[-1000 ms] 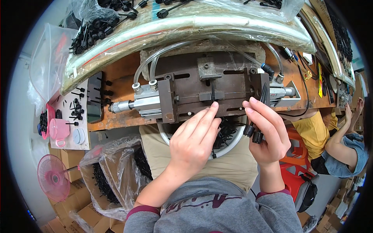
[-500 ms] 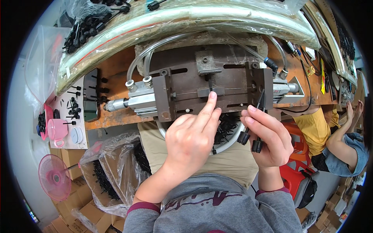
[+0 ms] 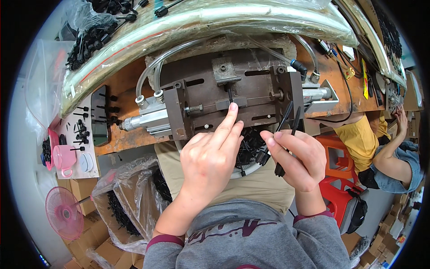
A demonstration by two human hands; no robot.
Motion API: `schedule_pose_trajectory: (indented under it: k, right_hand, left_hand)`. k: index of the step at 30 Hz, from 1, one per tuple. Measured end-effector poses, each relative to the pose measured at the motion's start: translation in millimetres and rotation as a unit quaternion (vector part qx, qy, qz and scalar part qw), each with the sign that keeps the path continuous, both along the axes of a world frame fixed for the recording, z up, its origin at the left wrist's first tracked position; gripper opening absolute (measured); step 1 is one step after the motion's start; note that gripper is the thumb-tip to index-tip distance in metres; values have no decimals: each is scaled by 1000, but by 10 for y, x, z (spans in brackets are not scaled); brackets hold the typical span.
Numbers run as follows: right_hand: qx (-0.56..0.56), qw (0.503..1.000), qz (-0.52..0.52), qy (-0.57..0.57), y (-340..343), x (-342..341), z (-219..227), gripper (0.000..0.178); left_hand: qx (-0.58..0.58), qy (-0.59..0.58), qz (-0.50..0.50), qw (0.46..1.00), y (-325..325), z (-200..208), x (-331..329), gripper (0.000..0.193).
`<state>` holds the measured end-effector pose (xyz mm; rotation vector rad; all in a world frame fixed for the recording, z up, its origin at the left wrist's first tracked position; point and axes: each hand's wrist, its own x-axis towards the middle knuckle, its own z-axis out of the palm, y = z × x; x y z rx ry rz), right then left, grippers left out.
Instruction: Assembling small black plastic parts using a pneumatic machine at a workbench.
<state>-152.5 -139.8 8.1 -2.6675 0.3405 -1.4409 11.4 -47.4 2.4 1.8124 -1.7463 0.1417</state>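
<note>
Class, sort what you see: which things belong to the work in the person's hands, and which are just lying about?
In use:
left hand touching the metal press fixture
right hand holding thin black rods
bowl of black parts

Lying about:
pink fan
pink cup
red stool

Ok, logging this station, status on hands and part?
Left hand index fingertip on the metal fixture slot. Right hand holds thin black parts. Nothing between them.
</note>
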Motion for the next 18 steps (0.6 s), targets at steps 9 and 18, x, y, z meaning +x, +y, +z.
schedule_pose_trajectory:
  k: [9, 18]
  right_hand:
    - [-32, 997, 57, -45, 26, 174, -29, 27]
    - [178, 977, 19, -117, 112, 165, -76, 31]
  left_hand:
    - [-80, 248, -94, 961, 256, 246, -88, 38]
    - [-87, 230, -87, 965, 331, 199, 23, 33]
